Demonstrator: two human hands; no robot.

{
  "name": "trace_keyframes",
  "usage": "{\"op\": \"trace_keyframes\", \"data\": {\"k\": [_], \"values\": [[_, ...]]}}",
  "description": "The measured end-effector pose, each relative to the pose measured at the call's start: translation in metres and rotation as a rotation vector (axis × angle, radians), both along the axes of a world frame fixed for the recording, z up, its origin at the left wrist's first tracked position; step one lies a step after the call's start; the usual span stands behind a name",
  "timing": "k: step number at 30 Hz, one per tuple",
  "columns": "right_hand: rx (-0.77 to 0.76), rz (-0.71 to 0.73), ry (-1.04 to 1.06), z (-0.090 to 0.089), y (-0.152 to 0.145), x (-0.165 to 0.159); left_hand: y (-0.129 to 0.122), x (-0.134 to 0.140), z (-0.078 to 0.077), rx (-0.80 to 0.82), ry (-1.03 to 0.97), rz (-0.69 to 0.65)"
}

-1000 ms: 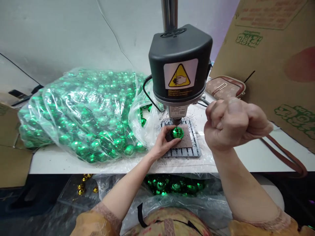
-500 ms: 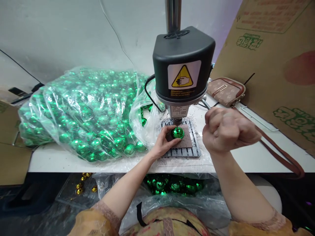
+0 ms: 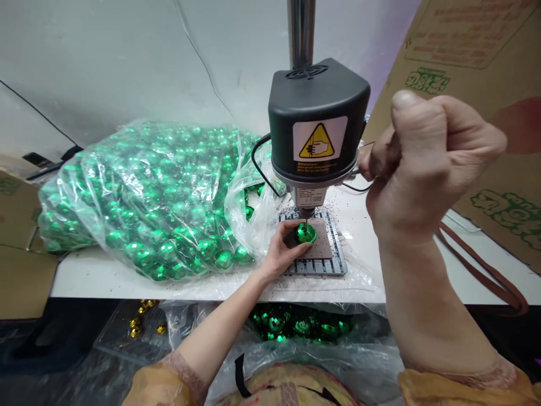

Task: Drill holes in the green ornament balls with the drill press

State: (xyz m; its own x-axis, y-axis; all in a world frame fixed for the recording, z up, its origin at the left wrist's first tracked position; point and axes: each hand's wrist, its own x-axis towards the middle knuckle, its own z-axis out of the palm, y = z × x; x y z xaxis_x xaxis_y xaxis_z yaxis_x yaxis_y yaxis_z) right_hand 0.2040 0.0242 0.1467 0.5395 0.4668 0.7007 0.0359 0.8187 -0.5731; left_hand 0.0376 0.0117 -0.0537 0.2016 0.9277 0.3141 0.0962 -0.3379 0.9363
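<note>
My left hand is closed around the side of a shiny green faceted ball, thumb in front and fingers behind. The ball rests on a brown square board over the slotted grey base of a bench drill press. A thin drill bit points down at the top of the ball; whether its tip is inside I cannot tell. To the right of the motor housing, my right hand is raised in a fist around the drill press lever, mostly hidden by the fingers.
A large clear plastic bag of green balls fills the table's left side. More green balls lie in plastic below the table edge, with gold balls at lower left. A cardboard box and brown strap are at right.
My right hand has risen with the lever, and the chuck sits slightly higher, showing more of the bit. My left hand keeps its hold on the ball. The view has shifted slightly.
</note>
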Motion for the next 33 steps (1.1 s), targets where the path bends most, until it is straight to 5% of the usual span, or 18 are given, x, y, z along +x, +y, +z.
{"op": "trace_keyframes", "data": {"k": [5,9,13,16,21,25,30,33], "values": [[0.015,-0.052,-0.040,-0.003,0.001,0.001,-0.041,-0.009,-0.010,0.326,0.200,0.116],[0.011,-0.071,-0.032,-0.004,0.001,0.000,-0.102,-0.019,-0.044,0.735,0.519,-0.219],[0.026,-0.062,-0.034,-0.004,0.001,0.000,-0.133,-0.025,-0.065,0.810,0.736,-0.452],[0.018,-0.051,-0.034,-0.004,-0.001,-0.001,-0.109,-0.038,-0.046,0.688,0.667,-0.377],[0.014,-0.034,-0.022,-0.004,-0.003,-0.003,0.005,-0.079,0.020,0.427,0.641,0.103],[0.027,-0.023,-0.019,-0.006,-0.002,-0.003,0.077,-0.106,0.044,0.105,0.993,0.272],[0.031,-0.020,-0.016,-0.006,-0.001,-0.001,0.088,-0.115,0.046,0.103,0.982,0.314],[0.033,-0.018,-0.021,-0.006,-0.001,-0.002,0.070,-0.107,0.048,0.120,0.588,0.342]]}}
